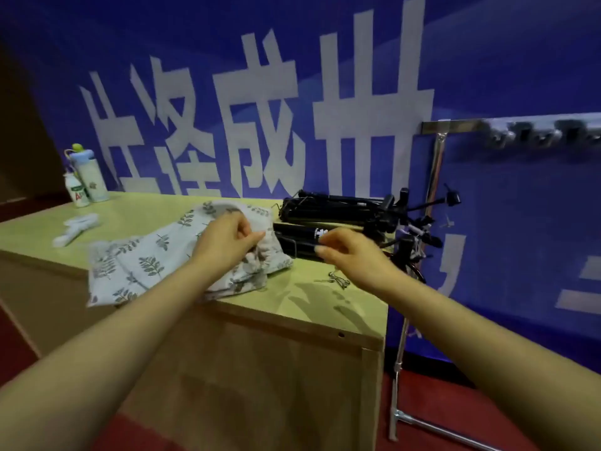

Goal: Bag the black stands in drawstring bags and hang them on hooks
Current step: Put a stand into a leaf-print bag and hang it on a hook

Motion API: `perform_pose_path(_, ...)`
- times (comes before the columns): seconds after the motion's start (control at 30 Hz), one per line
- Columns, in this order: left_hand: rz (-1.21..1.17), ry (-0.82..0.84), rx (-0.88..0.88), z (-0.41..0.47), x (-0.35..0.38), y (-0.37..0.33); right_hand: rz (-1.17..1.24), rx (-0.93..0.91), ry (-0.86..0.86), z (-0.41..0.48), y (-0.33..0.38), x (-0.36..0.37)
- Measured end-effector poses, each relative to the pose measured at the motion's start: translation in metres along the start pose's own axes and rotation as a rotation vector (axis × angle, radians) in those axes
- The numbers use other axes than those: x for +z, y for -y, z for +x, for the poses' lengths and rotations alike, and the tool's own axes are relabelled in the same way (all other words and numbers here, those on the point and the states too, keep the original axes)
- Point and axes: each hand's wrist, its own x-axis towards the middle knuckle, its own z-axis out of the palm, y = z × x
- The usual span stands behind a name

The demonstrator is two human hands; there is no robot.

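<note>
A pile of white drawstring bags (143, 265) printed with grey leaves lies on the wooden table (302, 307). My left hand (227, 242) pinches the mouth of the top bag at its right end. Right beside it lie several folded black stands (328, 219), stacked near the table's right edge. My right hand (348, 252) rests on the nearest black stand (296, 239), fingers curled over its tube, next to the bag's mouth. A metal rail with hooks (527, 131) runs at the upper right on a chrome pole.
Two bottles (86, 177) stand at the table's far left corner, a white object (76, 227) lies near them. Small metal clips (338, 281) lie by the front right edge. The chrome rack's pole and foot (403, 415) stand just right of the table. A blue banner covers the wall.
</note>
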Motion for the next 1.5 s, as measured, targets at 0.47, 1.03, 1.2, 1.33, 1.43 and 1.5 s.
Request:
perform_pose_path(0.47,0.041,0.231,0.002,0.006,0.017,0.03,0.357,0.284,0.037,0.083,0.024,0.096)
perform_pose_path(1.03,-0.425,-0.595,0.089,0.009,-0.103,-0.03,1.012,-0.165,0.033,0.102,0.19,0.023)
perform_pose_path(1.2,-0.49,-0.7,0.142,-0.013,-0.136,-0.039,1.015,-0.144,0.079,0.073,0.221,0.021)
perform_pose_path(1.33,-0.443,-0.735,0.08,-0.034,-0.143,-0.035,0.774,-0.026,0.229,0.045,0.217,0.024)
perform_pose_path(1.43,-0.47,-0.619,0.012,-0.041,-0.134,-0.027,0.654,0.085,0.307,0.033,0.195,0.017)
perform_pose_path(1.5,-0.547,-0.412,-0.061,-0.043,-0.121,-0.024,0.603,0.166,0.328,0.029,0.167,0.005)
